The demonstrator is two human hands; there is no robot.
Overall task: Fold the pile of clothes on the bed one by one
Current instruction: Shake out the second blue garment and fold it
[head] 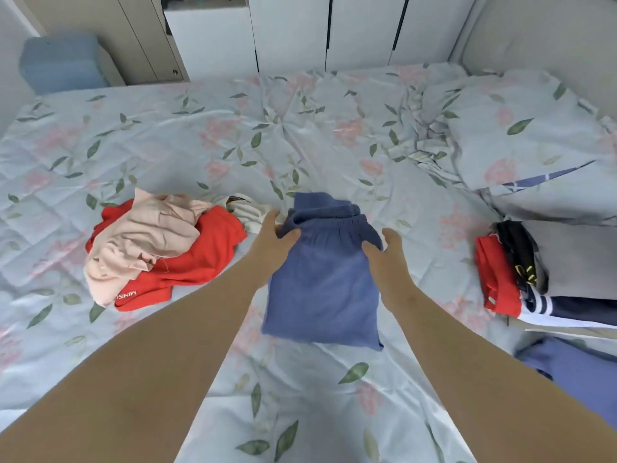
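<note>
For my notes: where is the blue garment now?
Head view: the blue garment lies central on the bed, held by the left hand and right hand, unfolded pile on its left, folded stack on its right.

bare left hand (pixel 272 240), bare right hand (pixel 389 262), bare forearms (pixel 187 329)

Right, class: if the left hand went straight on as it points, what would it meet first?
Probably the bunched top of the blue garment, which the left hand grips; beyond it, just bedsheet. Depth is unclear.
</note>
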